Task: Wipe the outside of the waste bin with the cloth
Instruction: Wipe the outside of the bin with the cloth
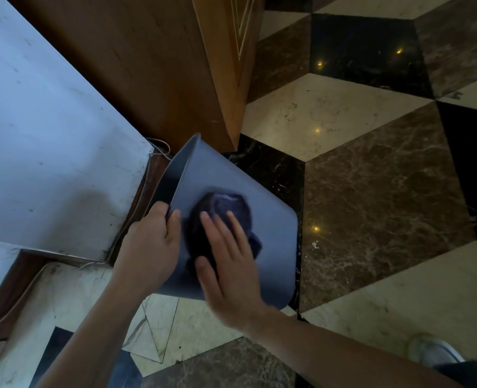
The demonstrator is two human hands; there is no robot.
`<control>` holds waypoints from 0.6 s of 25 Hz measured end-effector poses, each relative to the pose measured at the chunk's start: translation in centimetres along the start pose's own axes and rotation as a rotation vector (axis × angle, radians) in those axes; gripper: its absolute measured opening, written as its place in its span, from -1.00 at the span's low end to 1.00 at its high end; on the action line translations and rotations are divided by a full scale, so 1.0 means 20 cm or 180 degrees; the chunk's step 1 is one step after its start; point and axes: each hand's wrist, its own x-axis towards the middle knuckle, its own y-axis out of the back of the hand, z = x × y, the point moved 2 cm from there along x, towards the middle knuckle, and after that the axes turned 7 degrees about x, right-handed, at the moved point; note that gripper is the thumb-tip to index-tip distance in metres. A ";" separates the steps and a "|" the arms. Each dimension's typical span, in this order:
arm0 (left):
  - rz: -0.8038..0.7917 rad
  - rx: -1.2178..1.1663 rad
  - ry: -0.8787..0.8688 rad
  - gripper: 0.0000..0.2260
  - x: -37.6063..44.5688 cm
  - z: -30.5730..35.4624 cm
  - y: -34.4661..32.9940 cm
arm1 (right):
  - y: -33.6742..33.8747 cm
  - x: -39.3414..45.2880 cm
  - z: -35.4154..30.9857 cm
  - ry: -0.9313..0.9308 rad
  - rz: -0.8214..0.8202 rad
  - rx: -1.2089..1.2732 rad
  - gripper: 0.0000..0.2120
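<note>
Head view, looking down: grey waste bin (271, 219) tipped over on its side, open mouth toward the white wall (50, 135) at left, one broad flat side facing up, base end nearest the marble floor (371, 177). Left hand (153, 242) clamped on the rim near the mouth, thumb on the outer face, fingers curled round the edge, steadying the tilt. Right hand (229, 261) spread flat, fingers extended, pressing a dark bunched cloth (223, 208) against the middle of that upturned side; not clenched, palm-down on the fabric. Cloth and fingertips blurred, so probably mid-stroke.

Progress, as a judgement: somewhere in the middle. Only one face under the cloth; no clear streaks or wet marks to tell wiped from unwiped. Right part of this side beyond the cloth, edges and corners likely left to cover. Remaining sides and the underside hidden, so cannot tell their condition; likely need a turn of the bin to reach. Wooden cabinet (175, 65) close behind the mouth, loose cable (159, 148) by the wall corner near the rim.
</note>
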 end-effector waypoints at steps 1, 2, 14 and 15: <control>-0.0007 -0.0047 0.0087 -0.77 -0.01 0.00 -0.01 | -0.01 0.05 -0.05 0.0168 -0.0034 0.0035 -0.47; -0.0025 -0.0096 0.0181 -0.78 -0.02 -0.01 -0.01 | -0.02 0.10 -0.07 0.0243 -0.0053 0.0095 -0.46; -0.0367 -0.0389 0.0708 -0.70 -0.19 -0.15 0.00 | 0.19 0.20 0.46 -0.1371 0.0184 -0.0339 -0.44; -0.0408 -0.0486 0.0802 -0.68 -0.18 -0.17 0.00 | 0.20 0.17 0.49 -0.1449 0.0180 -0.0379 -0.44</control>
